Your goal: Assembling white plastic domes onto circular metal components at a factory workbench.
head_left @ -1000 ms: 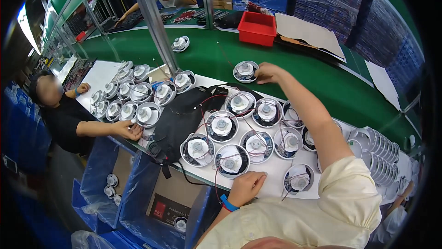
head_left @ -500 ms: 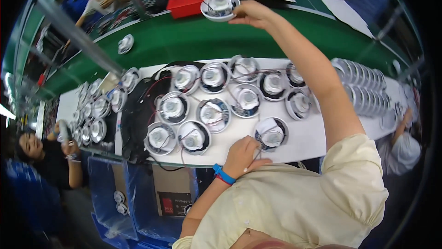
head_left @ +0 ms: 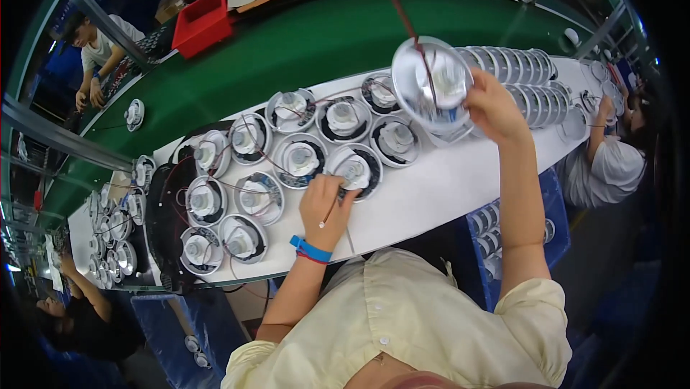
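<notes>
1. In the head view, a round silver lamp housing [head_left: 431, 83] is held up above the white table [head_left: 445, 188] by the right hand [head_left: 494, 107]. The fingers are closed around its right rim, and the open face of the housing is turned toward the camera. A thin red wire [head_left: 402, 15] is seen rising from the housing toward the upper edge.
2. The left hand [head_left: 325, 202] is laid on the table, with the fingers curled and touching the rim of a lamp unit [head_left: 354, 170] in the front row. A blue wristband [head_left: 310, 249] is worn on this wrist.
3. Many similar round lamps [head_left: 298, 157] are set in rows on the white table, joined by thin wires. A black mat [head_left: 167, 209] lies under some of them at the left.
4. A stack of silver reflectors [head_left: 514, 65] is lying on its side just behind the raised housing.
5. Behind the table, a green belt [head_left: 302, 51] is seen, and a red bin [head_left: 201, 24] is placed at its far side.
6. Other people are seated at the left and right edges.
</notes>
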Action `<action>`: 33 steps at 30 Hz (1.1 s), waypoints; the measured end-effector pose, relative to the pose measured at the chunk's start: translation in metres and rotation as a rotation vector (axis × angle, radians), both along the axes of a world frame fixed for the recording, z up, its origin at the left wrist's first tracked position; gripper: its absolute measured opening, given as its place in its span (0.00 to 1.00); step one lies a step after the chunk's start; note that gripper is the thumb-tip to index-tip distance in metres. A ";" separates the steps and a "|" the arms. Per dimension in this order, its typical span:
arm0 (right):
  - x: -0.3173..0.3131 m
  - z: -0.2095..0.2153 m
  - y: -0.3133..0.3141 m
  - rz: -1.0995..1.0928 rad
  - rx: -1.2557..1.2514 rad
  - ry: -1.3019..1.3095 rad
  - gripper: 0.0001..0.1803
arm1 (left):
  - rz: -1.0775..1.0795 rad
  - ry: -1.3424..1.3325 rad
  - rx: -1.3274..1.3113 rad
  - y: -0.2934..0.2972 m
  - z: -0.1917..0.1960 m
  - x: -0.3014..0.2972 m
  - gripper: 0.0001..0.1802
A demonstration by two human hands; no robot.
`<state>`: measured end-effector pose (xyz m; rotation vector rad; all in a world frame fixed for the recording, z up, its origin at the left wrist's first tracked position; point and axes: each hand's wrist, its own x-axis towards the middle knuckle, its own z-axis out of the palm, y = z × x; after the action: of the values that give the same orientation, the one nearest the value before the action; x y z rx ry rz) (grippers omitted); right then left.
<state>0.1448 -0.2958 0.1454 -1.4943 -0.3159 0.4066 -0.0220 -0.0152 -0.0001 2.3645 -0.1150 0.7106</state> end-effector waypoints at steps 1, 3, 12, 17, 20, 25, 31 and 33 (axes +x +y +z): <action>-0.012 -0.012 -0.014 -0.006 -0.007 0.001 0.28 | -0.005 -0.019 0.004 0.000 0.002 0.000 0.20; -0.038 -0.036 -0.031 0.042 -0.104 0.059 0.28 | 0.016 0.088 -0.188 -0.001 -0.002 -0.003 0.21; -0.112 -0.124 -0.021 0.267 -0.174 0.377 0.25 | -0.104 0.133 -0.464 -0.003 -0.017 -0.047 0.30; -0.105 -0.140 -0.020 0.277 -0.162 0.287 0.24 | 0.191 -0.058 -0.762 -0.041 -0.040 -0.081 0.19; -0.105 -0.127 -0.013 0.296 -0.235 0.228 0.23 | -0.145 -0.105 -0.748 -0.060 -0.044 -0.090 0.21; -0.096 -0.153 -0.001 0.360 -0.202 -0.022 0.24 | -0.222 -0.203 -0.539 -0.085 0.004 -0.062 0.39; -0.089 -0.155 -0.071 -0.310 -0.513 -0.807 0.24 | -0.625 -0.119 -1.280 -0.145 0.000 -0.039 0.24; -0.089 -0.122 -0.063 -0.403 -0.912 -0.977 0.23 | -0.500 -0.288 -0.822 -0.147 -0.010 -0.029 0.30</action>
<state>0.0559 -0.3588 0.0237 -2.5318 -0.6169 -0.6413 -0.0510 -0.1619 -0.0100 1.3674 -0.4305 0.6704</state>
